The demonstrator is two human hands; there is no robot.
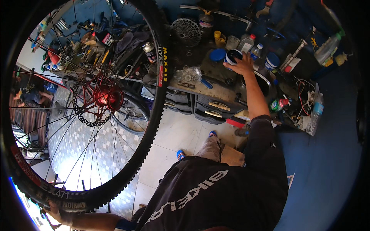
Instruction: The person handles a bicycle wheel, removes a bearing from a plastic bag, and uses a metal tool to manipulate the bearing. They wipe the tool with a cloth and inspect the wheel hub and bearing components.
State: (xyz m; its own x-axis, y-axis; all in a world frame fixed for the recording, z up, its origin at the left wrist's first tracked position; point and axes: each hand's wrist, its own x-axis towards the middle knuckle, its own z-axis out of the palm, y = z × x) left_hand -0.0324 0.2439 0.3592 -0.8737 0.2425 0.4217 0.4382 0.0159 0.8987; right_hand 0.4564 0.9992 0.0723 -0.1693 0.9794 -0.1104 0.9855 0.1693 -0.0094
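On the left, a large bicycle wheel stands raised in front of me, with a knobbly black tyre, red hub and brake disc. My left hand grips its tyre at the lower left; some fingers are hidden. At the bench, my right hand is closed around the near side of a white-and-blue tub. The tub stands uncovered and looks dark inside; some fingertips cannot be made out. Beside it lies a round blue lid.
A cluttered workbench runs along the wall, with a sink to the right. On it are a large cassette, a spray can, several bottles and another blue tub. Another person shows through the spokes.
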